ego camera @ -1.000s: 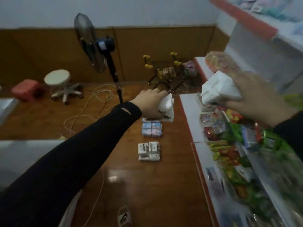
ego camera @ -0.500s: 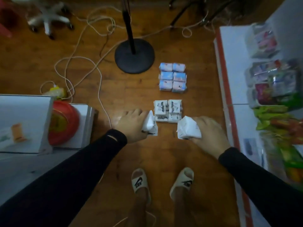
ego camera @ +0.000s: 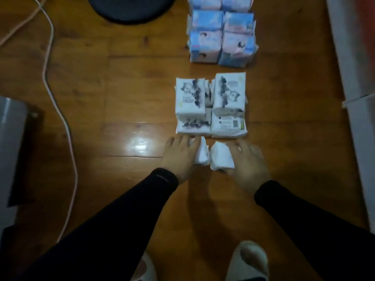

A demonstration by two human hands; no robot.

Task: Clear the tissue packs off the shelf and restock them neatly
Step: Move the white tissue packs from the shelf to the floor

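Clearing stage, judged well under way. A stack of white plastic-wrapped tissue packs with dark print (ego camera: 211, 106) sits on the brown wooden plank floor (ego camera: 121, 98); a block of blue-and-pink wrapped packs (ego camera: 222, 35) lies just beyond it. The white shelf edge (ego camera: 353, 78) is right of the white stack; its contents are out of view, so what is left to clear cannot be told. Restocking is not begun.

Left hand (ego camera: 179, 157) grips a small white tissue pack (ego camera: 202, 154); right hand (ego camera: 248, 162) grips a second white pack (ego camera: 221, 156). Both packs are low at the near edge of the white stack, almost touching each other.

Against half a second ago: the hands have closed together and moved forward to the stack's near edge; the view has dropped closer, and the black round fan base (ego camera: 129, 9) is now cropped.
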